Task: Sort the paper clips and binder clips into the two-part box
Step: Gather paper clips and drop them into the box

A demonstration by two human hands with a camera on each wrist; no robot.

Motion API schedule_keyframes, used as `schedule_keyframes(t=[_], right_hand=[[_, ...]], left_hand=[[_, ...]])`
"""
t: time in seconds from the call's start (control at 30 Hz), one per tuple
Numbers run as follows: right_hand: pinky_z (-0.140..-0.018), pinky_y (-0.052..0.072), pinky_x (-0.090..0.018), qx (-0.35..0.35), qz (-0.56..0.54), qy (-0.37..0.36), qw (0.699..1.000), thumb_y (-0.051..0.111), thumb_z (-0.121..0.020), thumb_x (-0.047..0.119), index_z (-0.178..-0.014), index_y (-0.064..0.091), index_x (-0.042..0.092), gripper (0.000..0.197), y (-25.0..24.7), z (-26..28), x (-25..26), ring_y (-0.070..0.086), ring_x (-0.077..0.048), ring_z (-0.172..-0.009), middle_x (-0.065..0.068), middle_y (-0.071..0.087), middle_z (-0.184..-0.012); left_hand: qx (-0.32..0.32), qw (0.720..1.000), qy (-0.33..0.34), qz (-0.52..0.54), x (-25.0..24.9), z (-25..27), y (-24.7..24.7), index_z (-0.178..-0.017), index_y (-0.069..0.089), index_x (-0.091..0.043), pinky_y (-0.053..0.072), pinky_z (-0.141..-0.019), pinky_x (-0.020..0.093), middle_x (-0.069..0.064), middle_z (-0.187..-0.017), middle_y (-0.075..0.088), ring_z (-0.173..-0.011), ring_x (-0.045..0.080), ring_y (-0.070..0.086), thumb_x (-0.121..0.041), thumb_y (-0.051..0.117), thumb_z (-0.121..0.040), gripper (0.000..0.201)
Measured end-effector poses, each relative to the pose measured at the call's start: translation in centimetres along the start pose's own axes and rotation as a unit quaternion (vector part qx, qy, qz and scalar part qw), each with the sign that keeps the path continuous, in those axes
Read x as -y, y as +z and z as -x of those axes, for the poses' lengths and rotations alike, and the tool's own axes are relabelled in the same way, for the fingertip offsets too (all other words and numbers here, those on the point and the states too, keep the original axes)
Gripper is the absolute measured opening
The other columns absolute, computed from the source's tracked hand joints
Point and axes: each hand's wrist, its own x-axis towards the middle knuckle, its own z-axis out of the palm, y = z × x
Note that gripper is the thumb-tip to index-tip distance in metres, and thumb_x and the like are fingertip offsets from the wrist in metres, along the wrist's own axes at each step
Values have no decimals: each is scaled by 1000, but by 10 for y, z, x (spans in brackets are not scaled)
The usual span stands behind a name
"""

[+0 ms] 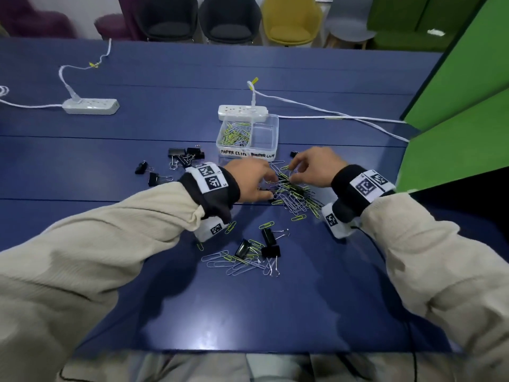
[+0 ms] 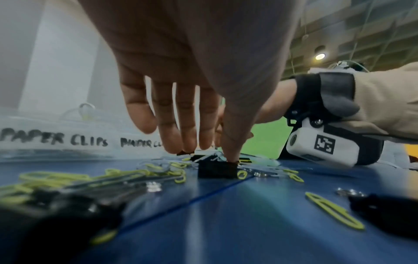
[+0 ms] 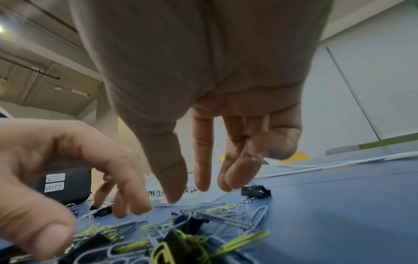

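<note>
Blue table [image 1: 165,299]; clear two-part box [image 1: 271,128] at 12 o'clock, paper clips in its left half, right half bare. Both hands — left hand [image 1: 249,179], right hand [image 1: 316,168] — hover with fingers loosely curled over the mixed clip pile [image 1: 296,195]; grip indeterminate. Next: pinch paper clips, avoiding binder clips [image 1: 184,157].

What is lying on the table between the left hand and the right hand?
In the head view, a tangled heap of paper clips, silver and yellow-green, lies between the left hand and the right hand, with something black among them.
</note>
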Motion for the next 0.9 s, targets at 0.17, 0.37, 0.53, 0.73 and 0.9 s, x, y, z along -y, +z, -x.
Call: schedule_keyframes(t=[0.17, 0.37, 0.53, 0.73, 0.9], right_hand=[[-80, 54, -31, -15, 8, 36, 999, 73, -75, 47, -76, 67, 29, 19, 13, -12, 14, 65, -21, -90, -1, 71, -92], [-77, 55, -33, 2, 33, 43, 999, 75, -73, 42, -81, 69, 22, 21, 18, -14, 19, 64, -22, -86, -2, 69, -90], [-71, 55, -30, 14, -95, 59, 994, 71, -75, 38, -79, 75, 12, 26, 12, -12, 12, 65, -14, -77, 1, 73, -81], [-56, 47, -26, 56, -221, 47, 972, 78, -73, 37, -70, 67, 21, 20, 5, -5, 9, 53, -10, -60, 1, 64, -67], [-55, 46, -27, 70, -244, 44, 966, 84, -69, 32, -75, 62, 19, 26, 7, -6, 6, 53, -10, -54, 1, 64, -66]], left_hand=[[-10, 1000, -6, 17, -2, -9, 2, -94, 69, -27, 38, -66, 25, -8, -95, 68, -91, 19, 62, -47, 64, -79, 26], [-1, 1000, 15, 21, 8, 3, 9, -96, 66, -30, 43, -67, 25, -11, -94, 69, -87, 16, 63, -59, 67, -72, 37], [4, 999, 20, 36, 10, 11, 11, -88, 65, -28, 44, -66, 26, -10, -90, 68, -84, 17, 63, -54, 71, -72, 31], [-4, 991, 7, 137, 14, 16, 12, -88, 57, -29, 50, -69, 28, -11, -83, 62, -70, 12, 58, -41, 76, -66, 32], [-7, 978, -32, 207, 27, 25, 1, -88, 60, -25, 47, -65, 23, -12, -83, 63, -63, 8, 62, -30, 81, -66, 31]])
